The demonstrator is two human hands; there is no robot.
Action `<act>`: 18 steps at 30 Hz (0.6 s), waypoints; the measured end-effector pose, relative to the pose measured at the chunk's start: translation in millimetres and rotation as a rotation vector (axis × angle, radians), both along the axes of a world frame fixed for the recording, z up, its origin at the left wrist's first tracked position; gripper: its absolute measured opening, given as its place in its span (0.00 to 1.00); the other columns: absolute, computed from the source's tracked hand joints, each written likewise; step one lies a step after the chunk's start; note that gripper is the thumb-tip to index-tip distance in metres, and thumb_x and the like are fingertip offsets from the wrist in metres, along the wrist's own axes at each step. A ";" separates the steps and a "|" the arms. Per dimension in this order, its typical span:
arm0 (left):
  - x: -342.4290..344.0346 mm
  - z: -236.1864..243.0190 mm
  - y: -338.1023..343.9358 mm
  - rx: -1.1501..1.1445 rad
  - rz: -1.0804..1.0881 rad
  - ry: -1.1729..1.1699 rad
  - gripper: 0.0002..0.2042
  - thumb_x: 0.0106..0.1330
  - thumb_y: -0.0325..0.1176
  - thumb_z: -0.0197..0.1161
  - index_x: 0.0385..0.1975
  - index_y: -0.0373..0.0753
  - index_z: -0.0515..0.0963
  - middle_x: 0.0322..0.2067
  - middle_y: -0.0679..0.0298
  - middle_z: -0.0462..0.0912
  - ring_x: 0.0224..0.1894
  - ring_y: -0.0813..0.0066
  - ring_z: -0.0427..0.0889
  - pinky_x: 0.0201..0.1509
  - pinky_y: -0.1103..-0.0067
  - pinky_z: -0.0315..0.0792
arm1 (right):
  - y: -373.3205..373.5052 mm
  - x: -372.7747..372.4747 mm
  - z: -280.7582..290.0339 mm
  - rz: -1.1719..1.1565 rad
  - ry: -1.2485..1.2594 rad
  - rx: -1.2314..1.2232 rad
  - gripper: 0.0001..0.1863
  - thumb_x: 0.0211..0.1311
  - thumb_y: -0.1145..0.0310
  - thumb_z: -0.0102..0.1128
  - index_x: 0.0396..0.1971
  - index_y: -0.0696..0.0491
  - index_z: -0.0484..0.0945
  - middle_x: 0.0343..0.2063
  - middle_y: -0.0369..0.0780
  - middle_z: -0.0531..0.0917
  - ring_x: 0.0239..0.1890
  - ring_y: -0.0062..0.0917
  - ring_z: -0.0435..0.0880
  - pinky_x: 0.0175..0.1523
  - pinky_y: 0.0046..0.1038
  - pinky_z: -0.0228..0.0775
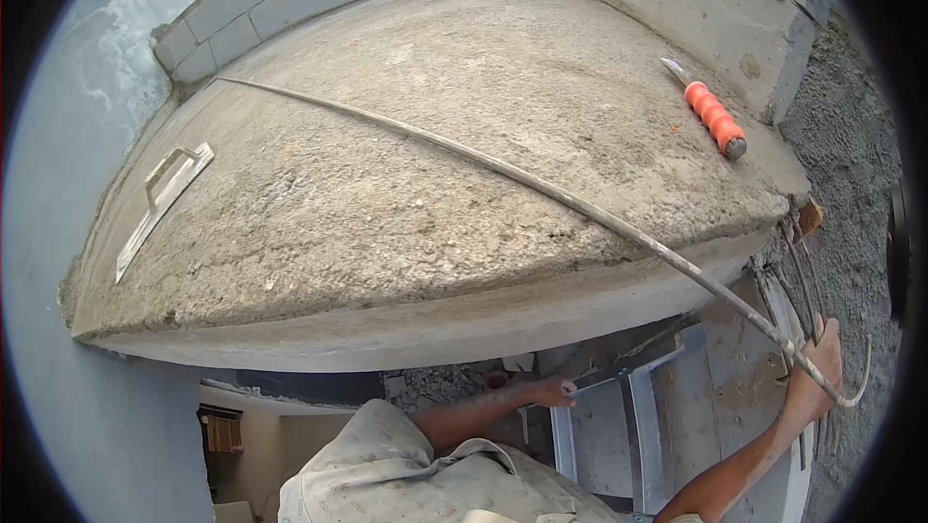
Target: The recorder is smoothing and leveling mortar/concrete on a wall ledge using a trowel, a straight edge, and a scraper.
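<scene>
Shirt (406, 484): nearest cam.
Ladder (645, 436): below slab (435, 223); L hand (553, 392) fingers look curled on it.
Rebar (800, 272): R hand (822, 361) adj., fingers' grip can't tell.
Rod (522, 178): across slab, hook nr R hand; arm knock prob. shifts it.

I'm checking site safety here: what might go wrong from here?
The long hooked rod overhangs the edge of the concrete slab; a bump might shift it.
It crosses the right hand in this view, so its hook could snag the wrist.
The orange-handled tool lies loose near the slab's right side and might get knocked off.
</scene>
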State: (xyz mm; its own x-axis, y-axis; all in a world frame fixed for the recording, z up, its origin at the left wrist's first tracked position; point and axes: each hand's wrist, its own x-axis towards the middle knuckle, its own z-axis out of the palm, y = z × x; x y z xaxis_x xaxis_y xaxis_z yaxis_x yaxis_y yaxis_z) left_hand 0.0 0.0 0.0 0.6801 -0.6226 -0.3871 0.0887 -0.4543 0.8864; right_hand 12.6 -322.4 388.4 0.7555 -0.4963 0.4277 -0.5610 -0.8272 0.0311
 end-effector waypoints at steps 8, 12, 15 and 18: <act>-48.2 322.8 68.8 -0.320 0.062 -0.121 0.31 0.62 0.46 0.63 0.58 0.30 0.66 0.55 0.50 0.73 0.58 0.59 0.72 0.61 0.68 0.65 | -12.9 12.8 24.1 -0.019 0.133 0.038 0.22 0.65 0.57 0.42 0.55 0.51 0.66 0.46 0.46 0.78 0.47 0.45 0.77 0.48 0.44 0.67; -90.1 425.0 126.6 -0.420 -0.003 -0.252 0.30 0.59 0.45 0.66 0.56 0.30 0.70 0.55 0.49 0.73 0.58 0.56 0.72 0.62 0.68 0.64 | -26.3 21.2 13.8 -0.028 0.119 0.008 0.23 0.68 0.48 0.39 0.53 0.48 0.68 0.49 0.44 0.77 0.48 0.44 0.77 0.47 0.44 0.69; -121.2 481.5 172.1 -0.399 0.239 -0.579 0.26 0.55 0.40 0.70 0.49 0.28 0.75 0.44 0.50 0.81 0.48 0.60 0.81 0.53 0.71 0.73 | -49.2 24.5 -0.8 0.039 0.142 0.030 0.23 0.68 0.49 0.41 0.50 0.51 0.69 0.46 0.47 0.78 0.46 0.45 0.78 0.47 0.43 0.70; -130.3 520.4 230.4 -0.176 0.793 -0.803 0.23 0.60 0.38 0.65 0.49 0.26 0.73 0.40 0.49 0.82 0.46 0.61 0.82 0.51 0.71 0.75 | -49.6 20.6 -7.2 0.043 0.006 -0.058 0.21 0.68 0.50 0.42 0.47 0.51 0.70 0.43 0.46 0.79 0.44 0.43 0.79 0.45 0.41 0.71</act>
